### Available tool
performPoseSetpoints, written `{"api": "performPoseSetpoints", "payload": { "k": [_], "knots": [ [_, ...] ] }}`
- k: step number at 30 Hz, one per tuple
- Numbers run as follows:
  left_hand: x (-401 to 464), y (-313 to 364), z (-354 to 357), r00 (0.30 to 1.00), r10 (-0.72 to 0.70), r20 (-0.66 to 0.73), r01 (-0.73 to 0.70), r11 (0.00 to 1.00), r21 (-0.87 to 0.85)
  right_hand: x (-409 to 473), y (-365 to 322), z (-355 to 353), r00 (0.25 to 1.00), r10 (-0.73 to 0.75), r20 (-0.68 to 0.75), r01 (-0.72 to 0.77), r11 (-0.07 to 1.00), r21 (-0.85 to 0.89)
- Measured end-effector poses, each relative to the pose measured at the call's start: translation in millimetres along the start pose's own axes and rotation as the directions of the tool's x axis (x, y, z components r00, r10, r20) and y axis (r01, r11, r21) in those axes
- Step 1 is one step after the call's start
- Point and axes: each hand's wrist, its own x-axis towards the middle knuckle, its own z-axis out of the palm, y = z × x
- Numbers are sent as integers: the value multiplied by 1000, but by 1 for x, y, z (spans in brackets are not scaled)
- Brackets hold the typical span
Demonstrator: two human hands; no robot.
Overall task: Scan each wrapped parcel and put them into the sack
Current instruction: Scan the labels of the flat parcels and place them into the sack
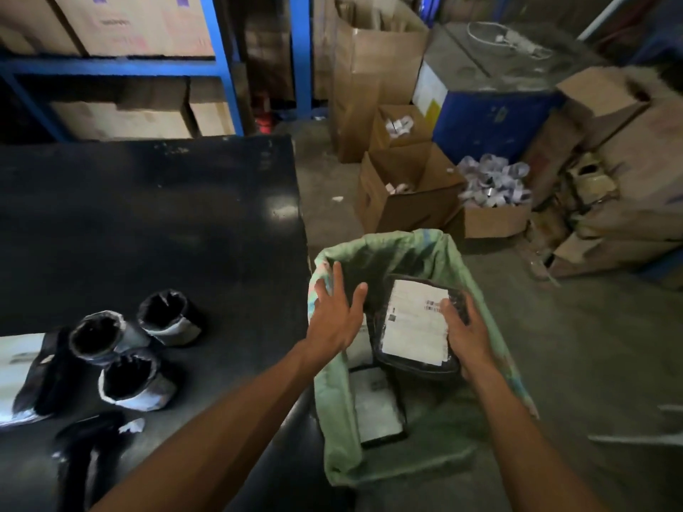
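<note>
1. While it hangs over the open green sack (403, 249), the black parcel (414, 327) with a white label is gripped at its right edge by the right hand (467, 332).
2. The left hand (334, 315) is spread, fingers straight, at the sack's left rim.
3. Another parcel (377, 408) lies inside the sack.
4. Three rolled bags (129, 349) sit near the bench's (148, 216) front edge.

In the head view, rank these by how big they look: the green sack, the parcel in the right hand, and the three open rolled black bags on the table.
1. Green sack
2. Parcel held by the right hand
3. The three rolled black bags, too alike to rank.
</note>
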Motion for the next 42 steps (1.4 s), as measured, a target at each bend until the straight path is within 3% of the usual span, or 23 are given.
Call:
{"api": "performPoseSetpoints", "payload": {
  "k": [4,7,16,20,23,26,29,31,33,37,42],
  "knots": [
    [29,3,13,994,-90,-66,102,972,210,37,21,20,995,44,91,-36,995,-93],
    [40,-10,11,994,-56,-98,82,953,293,60,39,49,976,86,201,-55,987,-154],
    [49,-23,1,996,-1,-91,21,977,214,112,101,140,922,158,352,-67,964,-259],
    [52,-26,-2,996,15,-88,6,973,232,125,139,150,895,191,403,-24,923,-385],
    [54,-29,-2,996,14,-88,6,973,232,131,147,151,919,188,347,47,821,-569],
    [55,-30,0,996,13,-91,6,979,205,120,132,153,950,12,313,221,682,-697],
    [55,-32,0,995,24,-101,-3,979,202,97,135,162,842,-170,512,527,461,-714],
    [55,-35,-1,995,24,-92,-3,975,222,83,141,170,771,-68,634,622,298,-724],
    [56,-37,-2,997,26,-75,-9,974,224,86,141,176,765,-19,644,630,231,-741],
    [65,-29,-11,999,-12,-42,21,975,223,105,112,187,747,240,620,592,187,-784],
    [55,-30,-11,1000,4,-4,-3,966,257,96,92,182,734,293,613,594,163,-788]
  ]
}}
